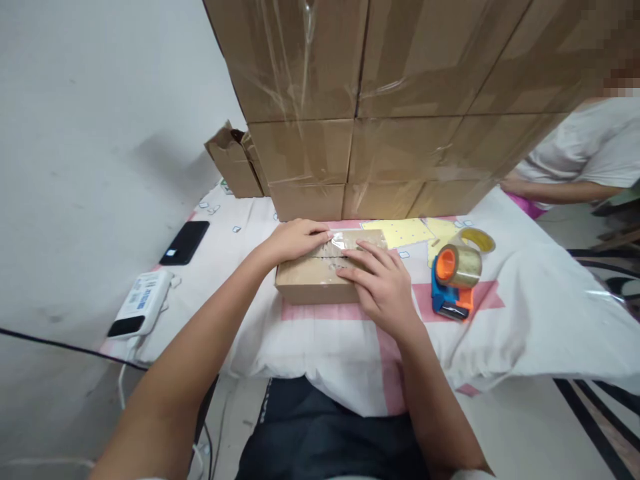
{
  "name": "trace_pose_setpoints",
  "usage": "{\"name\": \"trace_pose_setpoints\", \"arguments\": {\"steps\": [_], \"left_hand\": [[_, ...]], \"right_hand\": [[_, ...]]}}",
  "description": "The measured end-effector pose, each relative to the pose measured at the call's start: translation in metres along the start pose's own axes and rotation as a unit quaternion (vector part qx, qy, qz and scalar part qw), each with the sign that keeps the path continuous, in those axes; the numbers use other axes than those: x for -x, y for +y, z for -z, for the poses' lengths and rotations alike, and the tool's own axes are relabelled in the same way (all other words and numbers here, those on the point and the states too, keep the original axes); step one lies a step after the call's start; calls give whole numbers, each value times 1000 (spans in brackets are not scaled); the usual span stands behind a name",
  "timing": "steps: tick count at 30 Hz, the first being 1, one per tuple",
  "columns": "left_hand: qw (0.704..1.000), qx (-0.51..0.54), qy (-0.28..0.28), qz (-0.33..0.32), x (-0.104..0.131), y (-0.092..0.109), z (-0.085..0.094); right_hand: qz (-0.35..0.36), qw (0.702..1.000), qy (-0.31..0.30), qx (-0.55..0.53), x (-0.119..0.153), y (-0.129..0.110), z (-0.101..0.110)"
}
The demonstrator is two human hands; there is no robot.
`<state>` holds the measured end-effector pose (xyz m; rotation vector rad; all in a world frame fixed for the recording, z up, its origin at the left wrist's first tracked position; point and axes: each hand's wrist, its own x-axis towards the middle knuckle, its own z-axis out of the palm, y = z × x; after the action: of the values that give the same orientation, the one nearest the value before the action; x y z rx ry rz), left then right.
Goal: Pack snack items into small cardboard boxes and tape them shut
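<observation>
A small brown cardboard box [320, 291] lies on the cloth-covered table in front of me, with a strip of clear tape across the seam on its top. My left hand [295, 241] rests over the box's far left part, fingers stretched out towards the middle. From the right, my right hand [383, 283] lies on the box top with its fingers spread near the seam. To the right of the box is a blue and orange tape dispenser [453, 283] with a tape roll in it. Behind that lies a loose roll of tape [480, 239].
A tall stack of taped cardboard boxes [380, 150] stands behind the small box. An opened carton [235, 163] leans left of it. A black phone [185, 243] and a white power bank [143, 303] with a cable lie at left. Another person [575, 160] is at the far right.
</observation>
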<state>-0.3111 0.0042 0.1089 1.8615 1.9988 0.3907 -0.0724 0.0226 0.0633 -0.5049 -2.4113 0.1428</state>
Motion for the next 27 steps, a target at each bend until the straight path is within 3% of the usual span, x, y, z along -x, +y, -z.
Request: {"name": "trace_pose_setpoints", "arguments": {"steps": [9,16,27], "left_hand": [[998,50,-27,-13,-17,-16,-2],[984,162,-72,-31,-38,-32,-9],[976,208,-61,18,-34,-26,-10]], "right_hand": [[-6,998,36,-57,-3,-1,-6],[-10,992,108,-59,-2,-2,-16],[-11,999,24,-26,7,0,-11]]}}
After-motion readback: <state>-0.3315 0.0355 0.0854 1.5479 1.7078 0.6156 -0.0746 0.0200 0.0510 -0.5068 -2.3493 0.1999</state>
